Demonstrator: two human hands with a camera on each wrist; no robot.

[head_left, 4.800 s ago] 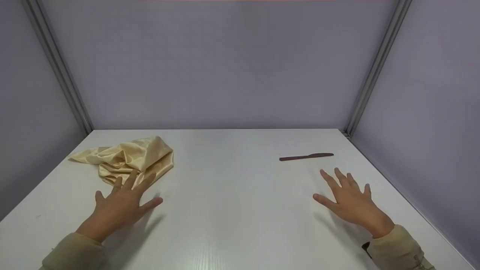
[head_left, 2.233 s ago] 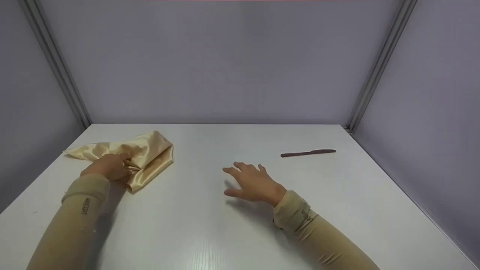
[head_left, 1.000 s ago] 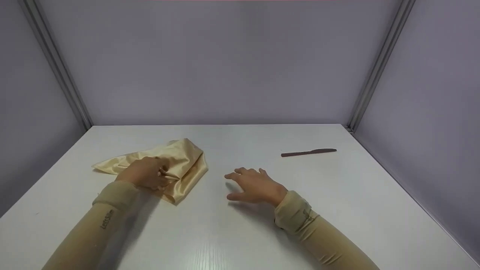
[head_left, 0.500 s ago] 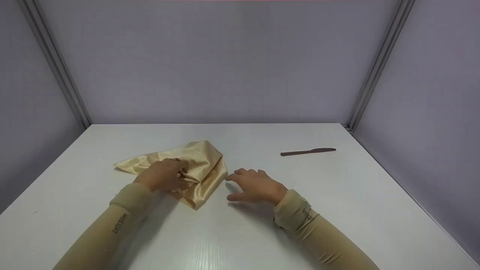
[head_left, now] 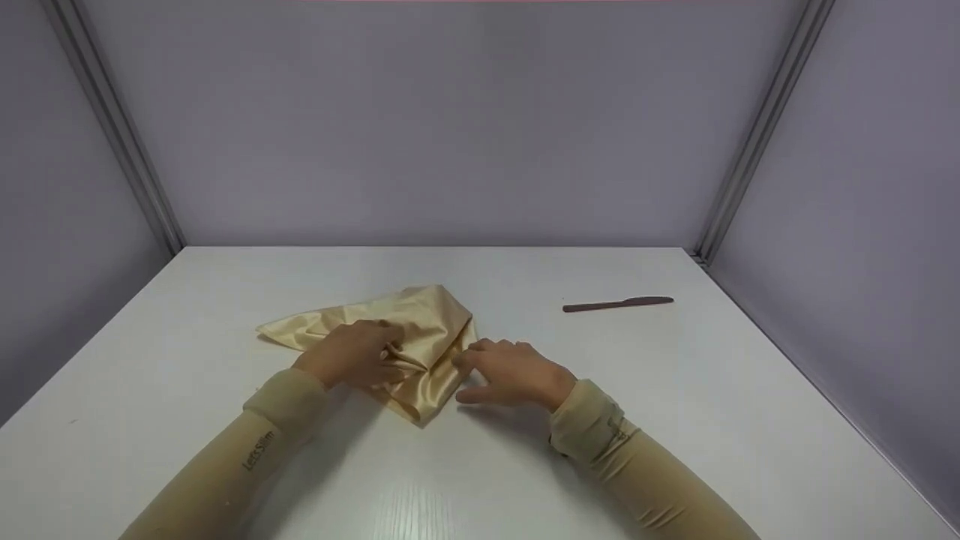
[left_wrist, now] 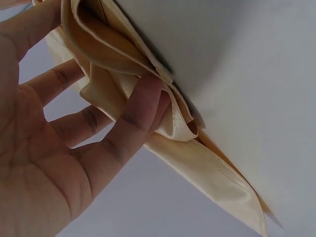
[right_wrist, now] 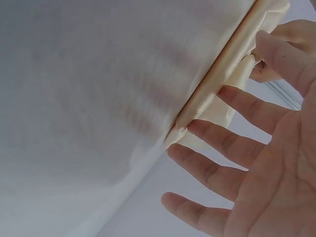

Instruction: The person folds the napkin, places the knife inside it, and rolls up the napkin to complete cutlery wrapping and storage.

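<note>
While the left hand (head_left: 352, 361) pinches crumpled satin cloth (head_left: 420, 334), the right hand (head_left: 514, 373) seemingly touches it.

Only a knife (head_left: 618, 304) lies far right on the table (head_left: 675, 420); walls (head_left: 450, 135) enclose three sides.

The head view looks forward and down from above over the whole bench (head_left: 675, 420). Both wrist views sit very close, low beside the palms, and share with it the gold cloth (head_left: 427, 337) (left_wrist: 128, 69) (right_wrist: 232, 74).
</note>
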